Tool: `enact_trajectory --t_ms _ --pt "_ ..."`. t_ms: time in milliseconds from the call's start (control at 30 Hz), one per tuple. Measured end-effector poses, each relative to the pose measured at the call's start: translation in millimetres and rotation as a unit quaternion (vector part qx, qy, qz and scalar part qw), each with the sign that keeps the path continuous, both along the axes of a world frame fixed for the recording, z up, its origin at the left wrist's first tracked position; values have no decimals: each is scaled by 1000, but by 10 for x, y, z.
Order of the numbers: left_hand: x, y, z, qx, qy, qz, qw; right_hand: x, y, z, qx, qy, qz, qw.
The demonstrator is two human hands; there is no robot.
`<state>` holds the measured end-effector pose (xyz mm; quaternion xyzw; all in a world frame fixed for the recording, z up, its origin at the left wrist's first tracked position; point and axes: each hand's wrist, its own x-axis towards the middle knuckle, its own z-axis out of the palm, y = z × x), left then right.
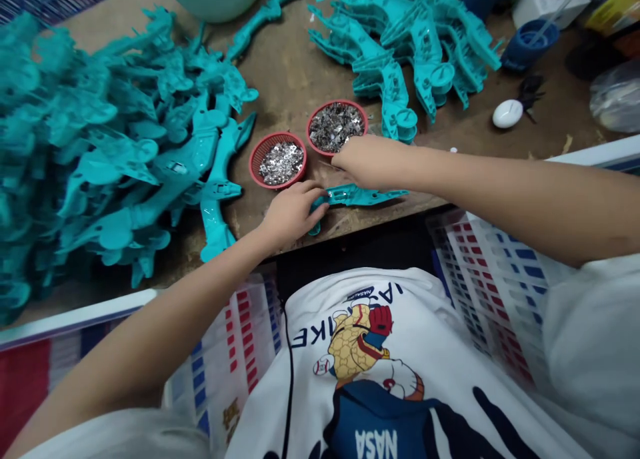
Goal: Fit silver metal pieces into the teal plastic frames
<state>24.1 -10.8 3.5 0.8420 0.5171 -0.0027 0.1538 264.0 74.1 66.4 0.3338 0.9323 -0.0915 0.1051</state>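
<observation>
My left hand [295, 209] is closed on one end of a curved turquoise plastic part [350, 194], which lies flat at the front edge of the bench. Fingers curled, my right hand [367, 162] is at the near rim of a red basket [310, 142] full of small dark metal pieces [336, 126]; whatever its fingertips hold is hidden. Just left of that basket, a second red basket [254, 160] contains shiny small metal pieces [281, 164].
A big heap of turquoise parts [115, 139] covers the left side. More turquoise parts [400, 46] lie in rows at the back. On the right are a blue cup [530, 46] and a white egg-shaped object [507, 114]. White plastic crates [500, 272] stand below the bench edge.
</observation>
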Motion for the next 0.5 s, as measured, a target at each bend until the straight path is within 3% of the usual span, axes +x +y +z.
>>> enact_trajectory --t_ms 200,500 --pt "281 128 118 -2 98 50 994 -81 -38 -26 11 -28 -29 999" --pt "425 168 125 15 170 67 983 -92 -191 -53 -61 -80 72 992"
